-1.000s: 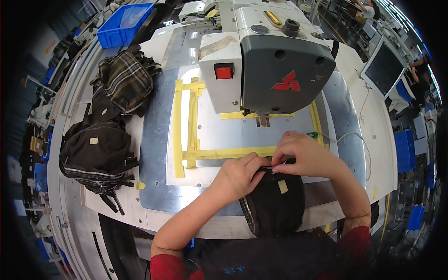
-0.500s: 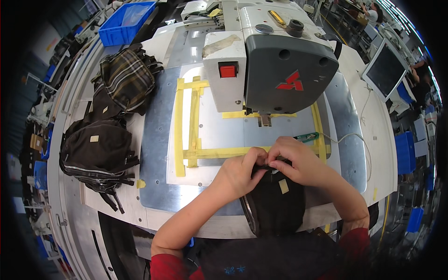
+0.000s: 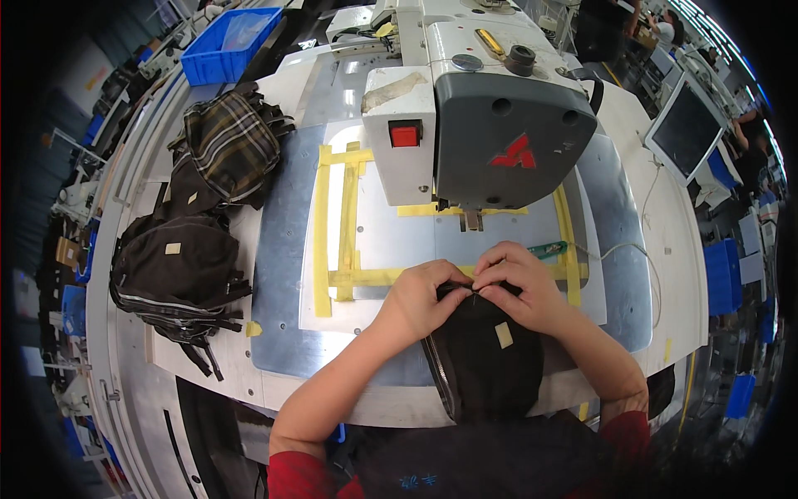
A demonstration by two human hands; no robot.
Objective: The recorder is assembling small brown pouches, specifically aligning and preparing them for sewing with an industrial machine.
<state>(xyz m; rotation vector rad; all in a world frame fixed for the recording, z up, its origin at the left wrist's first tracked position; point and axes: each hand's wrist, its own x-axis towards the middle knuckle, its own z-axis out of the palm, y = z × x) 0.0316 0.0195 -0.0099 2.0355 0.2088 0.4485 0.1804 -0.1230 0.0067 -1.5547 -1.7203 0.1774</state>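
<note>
A red angular emblem [image 3: 513, 153] stands on the dark grey front cover [image 3: 465, 125] of the sewing machine head, in the upper half of the frame, right of centre. Small blue characters [image 3: 417, 481] mark the dark apron [image 3: 499, 457] at the lower edge, near the middle.

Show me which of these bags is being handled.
The dark bag at lower centre, its upper edge pinched by the left hand and right hand. The plaid bag and plain bag lie untouched at left.

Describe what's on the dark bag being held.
The dark bag carries a pale patch and a zipper along its left; the left hand and right hand hide part of its far edge.
</note>
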